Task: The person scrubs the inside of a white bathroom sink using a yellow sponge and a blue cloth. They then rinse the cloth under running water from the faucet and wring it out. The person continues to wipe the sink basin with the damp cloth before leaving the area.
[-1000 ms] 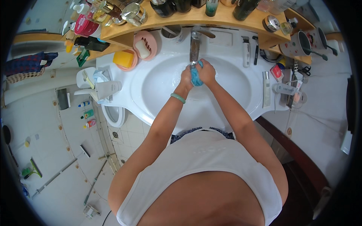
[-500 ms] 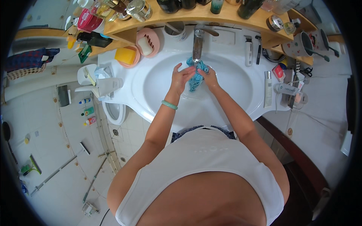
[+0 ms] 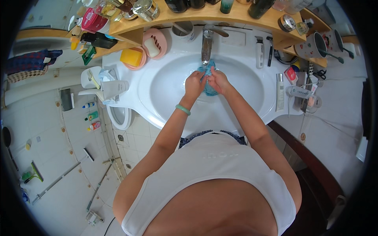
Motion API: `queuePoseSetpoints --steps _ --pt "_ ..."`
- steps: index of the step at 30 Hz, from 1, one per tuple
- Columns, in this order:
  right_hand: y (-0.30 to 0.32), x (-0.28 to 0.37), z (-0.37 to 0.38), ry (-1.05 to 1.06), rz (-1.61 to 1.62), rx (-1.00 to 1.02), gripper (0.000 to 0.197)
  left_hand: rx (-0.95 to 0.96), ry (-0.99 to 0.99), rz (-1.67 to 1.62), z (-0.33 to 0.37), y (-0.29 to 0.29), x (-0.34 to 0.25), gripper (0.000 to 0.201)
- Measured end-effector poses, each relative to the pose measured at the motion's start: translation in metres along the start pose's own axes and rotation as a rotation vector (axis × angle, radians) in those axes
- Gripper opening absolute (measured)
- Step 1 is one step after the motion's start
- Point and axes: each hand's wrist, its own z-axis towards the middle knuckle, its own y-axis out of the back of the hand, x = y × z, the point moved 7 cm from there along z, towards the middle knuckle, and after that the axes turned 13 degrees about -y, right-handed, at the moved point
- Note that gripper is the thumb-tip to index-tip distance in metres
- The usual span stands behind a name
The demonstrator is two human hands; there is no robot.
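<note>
Under the chrome faucet (image 3: 206,45), a wet, crumpled blue net-like cloth (image 3: 211,89) hangs between my hands over the white sink basin (image 3: 244,88). My left hand (image 3: 194,83), with a pale green bangle on its wrist, has its fingers closed on the cloth's left side. Thumb up, my right hand (image 3: 219,82) grips the right side of the cloth. Part of the cloth shows above the fingers and part below them; the middle is hidden by my hands. Whether water is running is hard to make out.
Left of the basin are a yellow soap bar (image 3: 131,58) and a white soap bar (image 3: 151,47) on pink dishes. A cup (image 3: 183,32) stands behind. A wooden shelf (image 3: 220,19) with bottles overhangs the back. Razors and a tube (image 3: 280,92) lie at right.
My left hand has gone from spread fingers to closed on the cloth, moving slightly right and down. The cloth has shifted right and is bunched differently between my hands.
</note>
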Motion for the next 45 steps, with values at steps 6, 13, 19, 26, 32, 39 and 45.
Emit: queuePoseSetpoints --steps 6,13,19,26,32,39,45 --pt "0.008 0.017 -0.014 0.076 -0.279 -0.241 0.035 -0.191 0.664 -0.695 -0.02 -0.005 0.062 0.014" --pt "0.08 0.059 -0.007 0.307 -1.036 -0.744 0.051 -0.389 0.72 -0.804 -0.022 0.048 0.081 0.019" --pt "0.003 0.053 -0.05 0.305 -1.697 -0.779 0.053 -0.516 0.644 -0.686 -0.024 0.105 0.083 0.021" --pt "0.014 0.03 -0.01 0.051 -0.401 -0.169 0.033 -0.573 0.62 -0.707 -0.047 0.1 0.106 0.034" --pt "-0.032 0.02 -0.017 0.216 -0.027 -0.045 0.046 -0.493 1.015 -1.11 -0.066 -0.003 0.079 0.087" --pt "-0.113 -0.013 -0.081 0.922 -1.312 -0.294 0.054 -0.174 0.96 -1.674 -0.024 -0.036 0.017 0.057" --pt "-0.109 -0.024 -0.07 0.715 -1.719 -0.626 0.042 -0.223 1.06 -1.945 -0.072 -0.091 0.069 0.031"
